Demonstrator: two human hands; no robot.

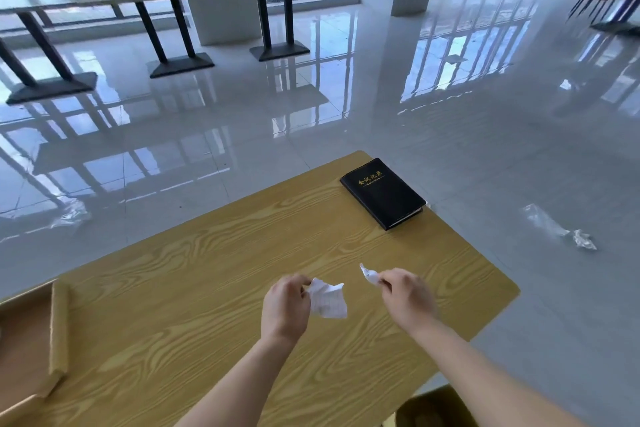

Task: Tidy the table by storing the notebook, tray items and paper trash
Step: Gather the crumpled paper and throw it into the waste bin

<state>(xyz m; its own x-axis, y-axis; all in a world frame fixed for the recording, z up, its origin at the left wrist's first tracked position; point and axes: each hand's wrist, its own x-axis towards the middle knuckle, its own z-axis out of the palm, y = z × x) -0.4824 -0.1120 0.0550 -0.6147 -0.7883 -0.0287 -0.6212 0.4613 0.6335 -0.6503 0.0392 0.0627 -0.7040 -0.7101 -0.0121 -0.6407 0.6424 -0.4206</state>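
From the head camera, the wooden table [214,288] fills the lower half of the view. Both hands are raised just above it at about 6 o'clock. The left hand [285,305] pinches a crumpled white paper piece [327,300] between thumb and fingertips, the paper hanging to the right of the fingers. The right hand [407,298] grips a smaller paper scrap [367,274] between its fingertips, the scrap sticking out toward 10 o'clock from the hand. The two pieces are near each other but apart.

A closed black notebook [382,192] with gold lettering lies flat near the table's far right corner, at about 1 o'clock from the hands, well apart from them. A cardboard tray [59,322] sits at the table's left edge, at 9 o'clock. On the glossy floor [450,114] at 3 o'clock lie crumpled clear wrappers [585,239].
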